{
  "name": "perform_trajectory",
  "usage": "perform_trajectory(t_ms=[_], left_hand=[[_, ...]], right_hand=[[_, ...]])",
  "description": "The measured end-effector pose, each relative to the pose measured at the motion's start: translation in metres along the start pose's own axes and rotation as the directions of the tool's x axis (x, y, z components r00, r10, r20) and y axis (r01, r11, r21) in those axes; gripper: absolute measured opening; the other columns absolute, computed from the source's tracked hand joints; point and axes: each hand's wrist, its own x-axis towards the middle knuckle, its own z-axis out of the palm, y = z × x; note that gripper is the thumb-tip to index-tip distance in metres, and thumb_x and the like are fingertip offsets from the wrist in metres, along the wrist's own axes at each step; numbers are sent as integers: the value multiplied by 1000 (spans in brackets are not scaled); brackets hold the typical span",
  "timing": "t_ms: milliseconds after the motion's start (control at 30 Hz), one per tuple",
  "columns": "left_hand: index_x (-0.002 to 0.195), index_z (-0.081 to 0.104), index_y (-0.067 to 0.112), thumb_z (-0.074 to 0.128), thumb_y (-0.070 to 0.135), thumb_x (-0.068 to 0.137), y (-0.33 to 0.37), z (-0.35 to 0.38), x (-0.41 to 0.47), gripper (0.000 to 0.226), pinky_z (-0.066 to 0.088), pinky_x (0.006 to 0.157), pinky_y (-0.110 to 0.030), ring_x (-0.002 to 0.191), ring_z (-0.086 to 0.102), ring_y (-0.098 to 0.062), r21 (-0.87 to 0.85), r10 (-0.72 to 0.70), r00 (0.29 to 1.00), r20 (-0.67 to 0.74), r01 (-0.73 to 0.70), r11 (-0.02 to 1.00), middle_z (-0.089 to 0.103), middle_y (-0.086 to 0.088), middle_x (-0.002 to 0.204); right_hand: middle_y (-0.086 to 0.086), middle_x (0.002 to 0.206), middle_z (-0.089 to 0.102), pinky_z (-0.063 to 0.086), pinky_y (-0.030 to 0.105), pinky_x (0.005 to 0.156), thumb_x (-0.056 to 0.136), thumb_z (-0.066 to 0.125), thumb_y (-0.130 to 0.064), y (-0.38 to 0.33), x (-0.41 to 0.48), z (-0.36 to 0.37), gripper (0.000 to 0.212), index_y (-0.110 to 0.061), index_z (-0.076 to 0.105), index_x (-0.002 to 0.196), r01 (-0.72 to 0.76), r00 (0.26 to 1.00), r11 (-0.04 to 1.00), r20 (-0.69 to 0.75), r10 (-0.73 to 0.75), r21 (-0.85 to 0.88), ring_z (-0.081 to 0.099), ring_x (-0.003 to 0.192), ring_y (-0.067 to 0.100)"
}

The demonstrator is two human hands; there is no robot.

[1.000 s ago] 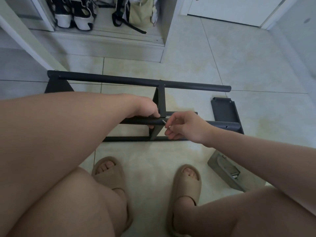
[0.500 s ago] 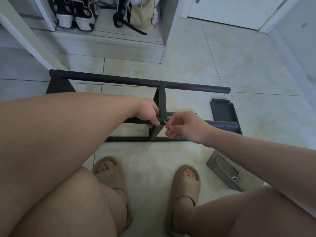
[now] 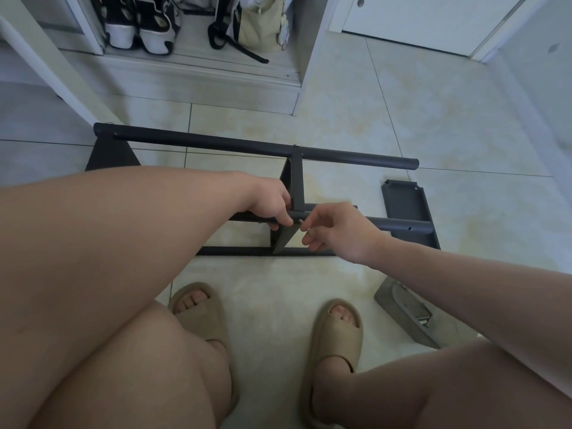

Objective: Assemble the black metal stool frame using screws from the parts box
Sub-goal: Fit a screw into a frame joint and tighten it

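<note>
Left hand [image 3: 272, 205] grips the frame [image 3: 247, 146], right hand [image 3: 337, 232] pinches a half-hidden silvery piece [image 3: 301, 222].

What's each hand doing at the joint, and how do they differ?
The left hand wraps the near tube; the right hand pinches a small silvery screw in its fingertips. The left hand sits left of the crosspiece, the right hand on its right. Both meet at the same joint.

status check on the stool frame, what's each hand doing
Black frame on the floor; left hand grips its near tube, right hand pinches a small silver piece at the joint. Black plate at the tube's right end, clear of both hands.
</note>
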Motion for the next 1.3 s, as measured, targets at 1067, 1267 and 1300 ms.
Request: perform_trajectory(t_ms=[1067, 1267, 1300], left_hand=[[118, 68, 5, 69, 13, 92, 4, -2, -7, 28, 41, 112, -45, 118, 62, -32, -144, -89, 995, 36, 93, 985, 72, -15, 111], [120, 68, 7, 68, 12, 92, 4, -2, -6, 29, 42, 110, -42, 109, 65, -29, -158, -95, 994, 59, 103, 982, 73, -16, 110], [121, 68, 6, 68, 12, 92, 4, -2, -6, 30, 42, 111, -43, 111, 65, -30, -157, -96, 994, 61, 104, 982, 72, -16, 113]], right_hand=[[11, 80, 72, 62, 32, 76, 100, 53, 3, 7, 13, 13, 17, -7, 61, 90, -58, 998, 956, -13, 65, 288, 68, 69, 19], [8, 77, 73, 62, 36, 78, 100, 53, 1, 6, 15, 11, 18, -10, 62, 89, -50, 998, 972, -13, 55, 228, 68, 67, 19], [7, 78, 73, 61, 40, 80, 100, 52, 0, 6, 16, 12, 20, -12, 62, 88, -40, 999, 985, -24, 44, 170, 68, 67, 18]])
